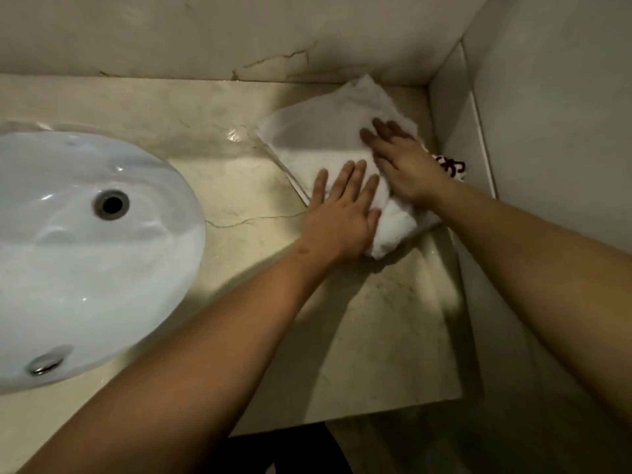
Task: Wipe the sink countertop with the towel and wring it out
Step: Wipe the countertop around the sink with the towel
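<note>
A white folded towel lies flat on the beige marble countertop, near the back right corner. My left hand presses flat on the towel's near edge with straight fingers. My right hand lies flat on the towel's right part, fingers straight and pointing to the back left. The two hands sit side by side, almost touching.
A white oval sink basin with a drain and an overflow hole fills the left. Walls close the back and right side. A dark red patterned item shows behind my right wrist. The counter's front edge is at lower right.
</note>
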Demonstrator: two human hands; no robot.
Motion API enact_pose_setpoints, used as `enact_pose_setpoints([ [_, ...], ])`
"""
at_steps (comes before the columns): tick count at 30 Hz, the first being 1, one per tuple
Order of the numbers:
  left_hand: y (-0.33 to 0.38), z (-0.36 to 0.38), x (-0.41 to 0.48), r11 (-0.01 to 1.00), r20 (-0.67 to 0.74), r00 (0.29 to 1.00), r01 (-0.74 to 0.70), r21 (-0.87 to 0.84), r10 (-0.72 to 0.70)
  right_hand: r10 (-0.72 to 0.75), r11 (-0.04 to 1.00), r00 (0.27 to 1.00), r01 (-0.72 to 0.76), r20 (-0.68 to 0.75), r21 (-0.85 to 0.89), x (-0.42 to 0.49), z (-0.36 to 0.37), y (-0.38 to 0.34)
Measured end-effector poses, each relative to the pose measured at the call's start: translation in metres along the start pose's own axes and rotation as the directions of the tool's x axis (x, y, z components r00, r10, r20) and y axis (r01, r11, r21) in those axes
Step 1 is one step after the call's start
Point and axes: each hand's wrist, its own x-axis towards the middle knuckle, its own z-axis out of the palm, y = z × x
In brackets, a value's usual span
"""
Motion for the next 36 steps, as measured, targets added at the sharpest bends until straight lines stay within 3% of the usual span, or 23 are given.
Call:
enact_pose_setpoints([
  [9, -0.01, -0.001, -0.058, 0.962, 0.212, 0.942, -0.273, 0.031, 0.261, 0.226, 0.972, 0.973, -0.228, -0.036, -0.063, -0.119, 0.046, -0.04],
  [12, 0.017, -0.006, -0.081, 0.99, 0.238, 0.961, -0.131, -0.049, 0.139, 0.302, 0.939, 0.953, -0.301, -0.018, -0.165, -0.14, 0.042, -0.057],
  [15, 0.063, -0.001, -0.101, 0.977, 0.092, 0.993, 0.094, -0.19, -0.077, 0.38, 0.895, 0.925, -0.375, -0.029, -0.24, -0.116, 0.017, -0.06],
  [18, 0.094, 0.018, -0.106, 0.974, 0.066, 0.992, 0.121, -0.193, -0.111, 0.261, 0.961, 0.965, -0.263, -0.039, -0.084, -0.079, 0.001, -0.056],
  [21, 0.107, 0.034, -0.103, 0.992, 0.058, 0.992, 0.118, -0.047, -0.115, 0.077, 0.997, 0.98, -0.074, 0.182, -0.02, -0.061, 0.01, -0.052],
  [22, 0.112, 0.034, -0.101, 0.992, 0.055, 0.991, 0.121, -0.028, -0.119, 0.055, 0.998, 0.982, -0.047, 0.178, -0.05, -0.06, 0.013, -0.05],
  [24, 0.124, 0.033, -0.101, 0.992, 0.03, 0.992, 0.124, -0.029, -0.123, 0.008, 0.994, 1.0, -0.006, 0.016, -0.108, -0.06, 0.021, -0.044],
  [27, 0.135, 0.025, -0.1, 0.991, -0.019, 0.994, 0.102, -0.084, -0.104, -0.025, 0.977, 0.993, -0.001, -0.119, -0.215, -0.065, 0.021, -0.041],
  [32, 0.143, 0.02, -0.102, 0.962, -0.186, 0.975, 0.065, -0.266, -0.118, 0.041, 0.951, 0.993, -0.073, -0.11, -0.3, -0.072, 0.013, -0.028],
  [36, 0.157, 0.022, -0.123, 0.952, -0.222, 0.972, 0.006, -0.306, -0.078, 0.053, 0.956, 0.995, -0.075, -0.084, -0.285, -0.1, 0.018, -0.02],
])
